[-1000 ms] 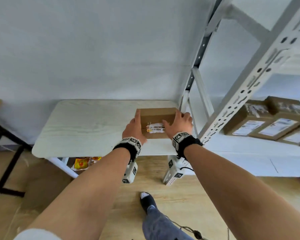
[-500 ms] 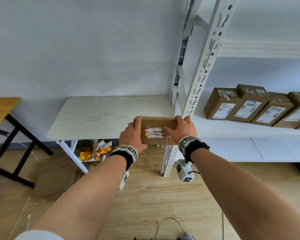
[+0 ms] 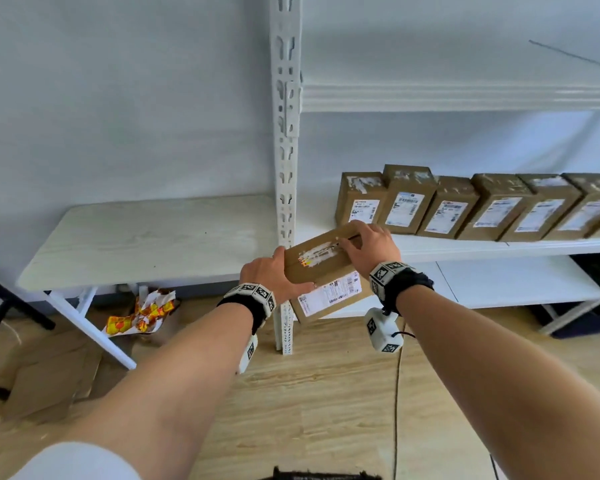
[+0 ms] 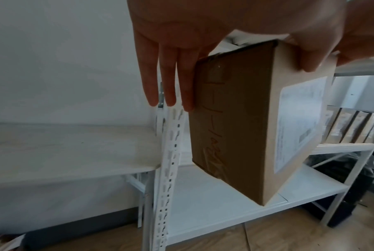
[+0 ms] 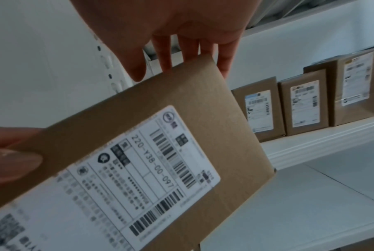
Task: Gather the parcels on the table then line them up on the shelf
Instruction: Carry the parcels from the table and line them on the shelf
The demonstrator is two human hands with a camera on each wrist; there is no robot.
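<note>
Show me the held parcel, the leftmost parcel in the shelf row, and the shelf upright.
held parcel (image 3: 321, 259): head view, taped top face.
leftmost shelf parcel (image 3: 359, 202): head view, labelled front face.
shelf upright (image 3: 284, 150): head view, slotted front.

Brown parcel (image 3: 321, 268), white barcoded label (image 3: 329, 294); white shelf (image 3: 499, 245).

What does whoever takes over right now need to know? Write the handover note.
Left hand and right hand both grip one parcel, held tilted in the air in front of the shelf.
Done: a row of parcels stands on the shelf, labels facing out; the table shows no parcels.
Left: stand this parcel at the row's near end, beside the upright post.
</note>
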